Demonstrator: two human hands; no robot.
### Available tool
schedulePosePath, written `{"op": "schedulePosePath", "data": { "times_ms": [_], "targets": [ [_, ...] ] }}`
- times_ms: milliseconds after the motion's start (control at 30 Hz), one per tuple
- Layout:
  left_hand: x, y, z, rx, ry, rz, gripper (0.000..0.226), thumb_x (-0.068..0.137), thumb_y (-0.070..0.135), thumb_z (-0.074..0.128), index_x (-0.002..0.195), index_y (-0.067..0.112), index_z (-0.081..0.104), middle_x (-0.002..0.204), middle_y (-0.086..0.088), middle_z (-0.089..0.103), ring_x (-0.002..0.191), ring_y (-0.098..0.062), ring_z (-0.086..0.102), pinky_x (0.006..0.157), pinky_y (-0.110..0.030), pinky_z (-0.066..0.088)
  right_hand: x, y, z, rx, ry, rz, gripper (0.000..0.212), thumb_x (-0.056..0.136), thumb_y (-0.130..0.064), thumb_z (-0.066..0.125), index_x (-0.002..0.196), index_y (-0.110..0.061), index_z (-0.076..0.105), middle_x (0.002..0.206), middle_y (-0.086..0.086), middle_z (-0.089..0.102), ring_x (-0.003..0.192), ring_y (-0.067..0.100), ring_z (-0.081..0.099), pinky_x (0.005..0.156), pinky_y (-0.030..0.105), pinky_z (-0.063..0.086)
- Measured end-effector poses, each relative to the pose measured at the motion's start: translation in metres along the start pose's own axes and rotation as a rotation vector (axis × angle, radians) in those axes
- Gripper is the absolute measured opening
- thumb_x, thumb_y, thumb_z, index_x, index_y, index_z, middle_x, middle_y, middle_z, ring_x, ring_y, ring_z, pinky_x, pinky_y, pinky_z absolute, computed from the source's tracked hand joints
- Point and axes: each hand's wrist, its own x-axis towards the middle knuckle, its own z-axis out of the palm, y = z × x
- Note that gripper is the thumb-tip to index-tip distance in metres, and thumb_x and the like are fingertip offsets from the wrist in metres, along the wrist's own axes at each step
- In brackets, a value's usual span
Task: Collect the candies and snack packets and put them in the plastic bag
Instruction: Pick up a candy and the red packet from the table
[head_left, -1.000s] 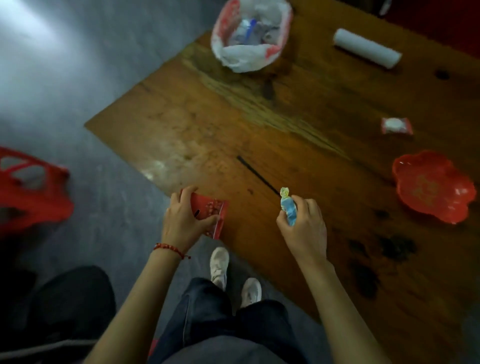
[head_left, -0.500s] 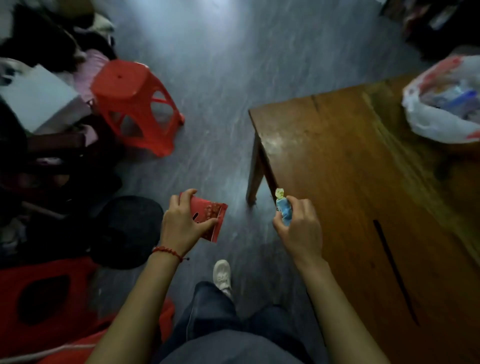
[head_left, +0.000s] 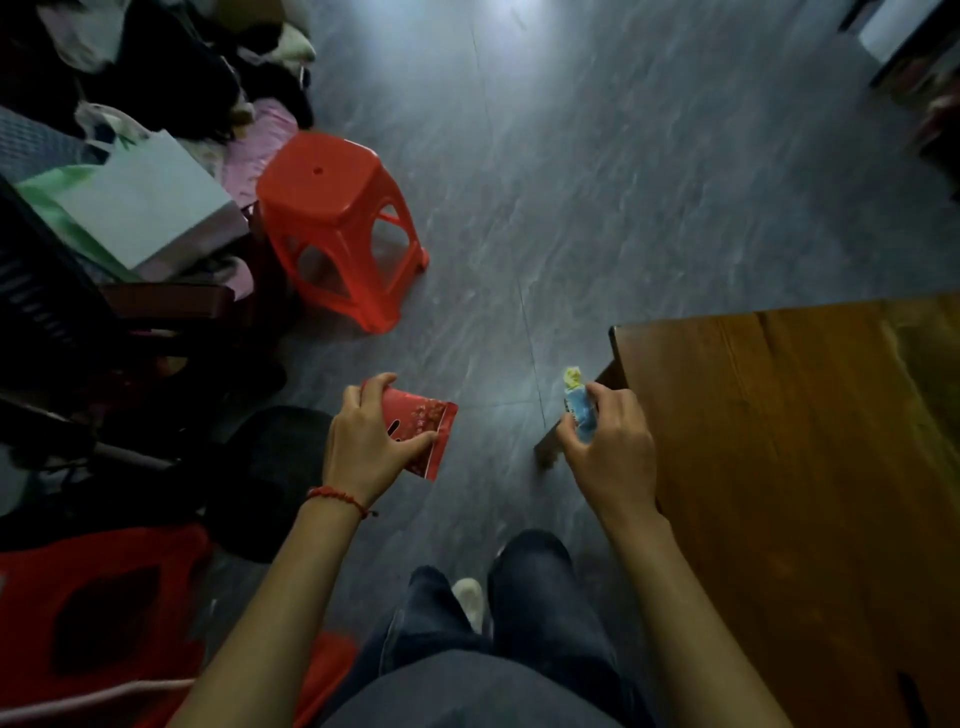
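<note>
Dim, floor (head_left: 571, 156) glare, motion blur

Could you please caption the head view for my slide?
Left hand grips a red snack packet, right hand a blue candy, beside the wooden table.

The worktop (head_left: 810, 467) is cut off by the right and bottom edges. Print on the red snack packet (head_left: 423, 434) is too blurred to read; the left hand (head_left: 371, 447) covers its near part. The right hand (head_left: 610, 449) hides the lower half of the blue candy (head_left: 579, 410). A second red stool (head_left: 98, 608) is cropped at the left edge. The dark pile (head_left: 156, 67) at top left cannot be identified.
</note>
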Motion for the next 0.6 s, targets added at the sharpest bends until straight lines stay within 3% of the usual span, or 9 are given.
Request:
{"op": "schedulePosePath", "data": {
  "times_ms": [267,600],
  "targets": [
    [0.106,0.024,0.007,-0.017,0.030,-0.001,0.079,0.055,0.025,0.087,0.123,0.009,0.050,0.104,-0.018,0.049,0.092,-0.035,0.055,0.081,-0.044,0.045,0.115,0.001,0.027,0.011,0.009,-0.045,0.037,0.073,-0.009,0.073,0.106,0.003,0.059,0.087,0.018,0.059,0.073,0.024,0.055,0.061,0.026,0.043],
    [0.236,0.057,0.007,-0.013,0.054,0.009,0.079,0.056,0.026,0.087,0.124,0.008,0.050,0.104,-0.016,0.050,0.088,-0.029,0.053,0.076,-0.035,0.044,0.247,0.000,0.045,0.032,0.012,-0.030,0.036,0.073,-0.008,0.073,0.105,0.001,0.060,0.085,0.016,0.058,0.069,0.014,0.046,0.056,0.022,0.036]
  ]
}}
